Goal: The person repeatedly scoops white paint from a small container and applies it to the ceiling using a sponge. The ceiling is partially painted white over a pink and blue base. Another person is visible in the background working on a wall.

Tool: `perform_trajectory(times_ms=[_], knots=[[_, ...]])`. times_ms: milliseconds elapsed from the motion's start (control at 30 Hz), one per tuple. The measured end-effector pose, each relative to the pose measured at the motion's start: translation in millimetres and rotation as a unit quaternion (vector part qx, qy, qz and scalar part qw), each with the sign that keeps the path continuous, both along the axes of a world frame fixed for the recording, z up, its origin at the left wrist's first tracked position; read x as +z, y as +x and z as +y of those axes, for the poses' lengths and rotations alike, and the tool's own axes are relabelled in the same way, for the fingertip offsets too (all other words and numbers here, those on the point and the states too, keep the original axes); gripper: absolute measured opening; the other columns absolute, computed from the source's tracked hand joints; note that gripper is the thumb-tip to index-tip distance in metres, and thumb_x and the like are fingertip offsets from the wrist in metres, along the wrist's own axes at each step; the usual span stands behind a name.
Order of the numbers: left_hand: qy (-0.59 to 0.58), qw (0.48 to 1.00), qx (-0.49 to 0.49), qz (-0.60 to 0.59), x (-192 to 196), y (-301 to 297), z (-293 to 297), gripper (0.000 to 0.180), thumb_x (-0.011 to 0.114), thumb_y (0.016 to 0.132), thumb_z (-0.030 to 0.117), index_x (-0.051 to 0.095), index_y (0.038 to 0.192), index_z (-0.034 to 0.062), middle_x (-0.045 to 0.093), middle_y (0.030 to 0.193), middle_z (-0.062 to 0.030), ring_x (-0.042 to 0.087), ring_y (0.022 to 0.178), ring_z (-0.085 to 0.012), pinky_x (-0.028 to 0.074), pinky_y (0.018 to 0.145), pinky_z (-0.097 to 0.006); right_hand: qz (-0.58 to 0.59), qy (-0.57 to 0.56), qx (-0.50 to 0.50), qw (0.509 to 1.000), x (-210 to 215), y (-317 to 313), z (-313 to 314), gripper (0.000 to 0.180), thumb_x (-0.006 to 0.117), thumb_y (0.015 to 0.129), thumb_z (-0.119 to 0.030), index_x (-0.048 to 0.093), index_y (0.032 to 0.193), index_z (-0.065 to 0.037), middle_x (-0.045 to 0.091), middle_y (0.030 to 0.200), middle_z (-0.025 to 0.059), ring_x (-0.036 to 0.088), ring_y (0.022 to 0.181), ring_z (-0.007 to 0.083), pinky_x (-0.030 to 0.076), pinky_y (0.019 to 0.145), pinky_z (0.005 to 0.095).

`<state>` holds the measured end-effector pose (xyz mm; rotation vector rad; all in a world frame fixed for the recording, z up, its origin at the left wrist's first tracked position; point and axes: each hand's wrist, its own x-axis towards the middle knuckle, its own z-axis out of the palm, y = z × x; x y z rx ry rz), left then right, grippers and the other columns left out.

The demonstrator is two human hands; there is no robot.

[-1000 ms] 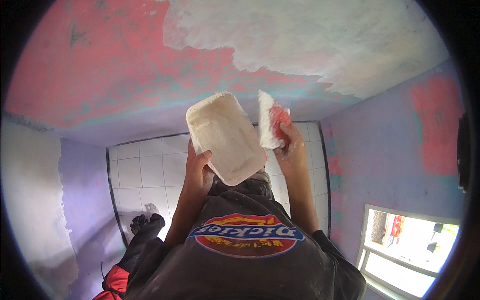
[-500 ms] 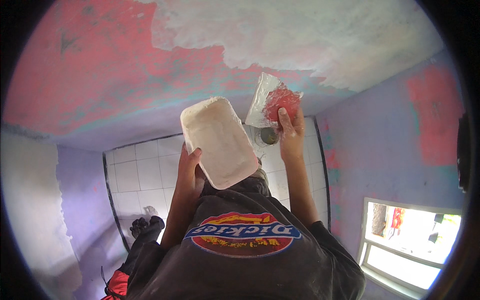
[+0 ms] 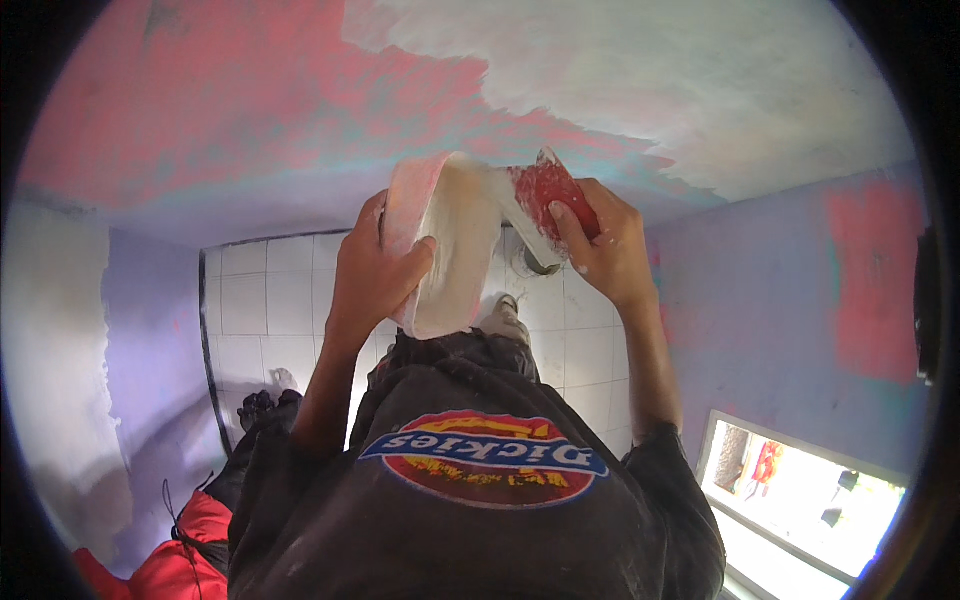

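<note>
This was a room under renovation: a pale coat (image 3: 700, 90) partly covered the pink front wall (image 3: 250, 110), the 2 lilac side walls (image 3: 750, 300) were patchy, white floor tiles (image 3: 240, 305) lay below, and a window (image 3: 790, 480) at right let in daylight

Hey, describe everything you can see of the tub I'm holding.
The tub is a deep, rounded rectangle, apparently plastic, its outer wall pale pink with whitish smears. Off-white paste coats the inside. It is tilted well over, opening turned to the right, above the tiled floor. Your left hand grips its left side, thumb at the rim. The red-and-white spreader in your right hand is at its upper right edge; blur hides whether they touch.
</note>
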<state>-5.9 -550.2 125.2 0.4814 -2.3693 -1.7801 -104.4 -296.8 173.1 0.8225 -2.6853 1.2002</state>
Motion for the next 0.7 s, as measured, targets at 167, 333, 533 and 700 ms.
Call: perform_trajectory(times_ms=[167,333,533,700], knots=[[-0.073,0.997,0.020,-0.004,-3,-6,4,0.072,0.074,0.076,0.024,0.053,0.139,-0.0028,0.070,0.118,-0.0234,0.071,0.108,-0.0337,0.054,0.094,-0.042,-0.038,0.052,0.001,0.998,3,-7,0,0.018,0.069,0.092,-0.014,0.068,0.103,0.000,0.067,0.078,0.0185,0.062,0.063,0.0280,0.051,0.061,0.0370],[-0.029,0.999,0.014,-0.024,-4,-8,2,0.073,0.074,0.076,0.025,0.052,0.140,-0.0025,0.071,0.117,-0.0235,0.071,0.108,-0.0342,0.054,0.094,-0.043,-0.087,-0.022,-0.010,0.996,7,-4,0,0.019,0.070,0.095,-0.015,0.068,0.103,0.001,0.064,0.073,0.0120,0.055,0.063,0.0137,0.047,0.059,0.0308],[-0.035,0.998,-0.010,-0.046,2,-5,2,0.072,0.074,0.077,0.025,0.053,0.140,-0.0022,0.071,0.117,-0.0238,0.071,0.108,-0.0345,0.054,0.094,-0.042,-0.031,0.008,-0.040,0.999,19,3,2,0.020,0.071,0.092,-0.017,0.069,0.103,0.000,0.066,0.076,0.0149,0.058,0.063,0.0197,0.049,0.061,0.0336],[-0.041,0.998,-0.017,-0.047,3,-5,7,0.073,0.074,0.076,0.027,0.053,0.139,-0.0024,0.071,0.118,-0.0235,0.071,0.109,-0.0343,0.054,0.095,-0.042,0.000,0.043,-0.021,0.999,6,2,5,0.020,0.071,0.090,-0.019,0.067,0.096,-0.001,0.065,0.077,0.0196,0.062,0.064,0.0329,0.050,0.062,0.0401]])
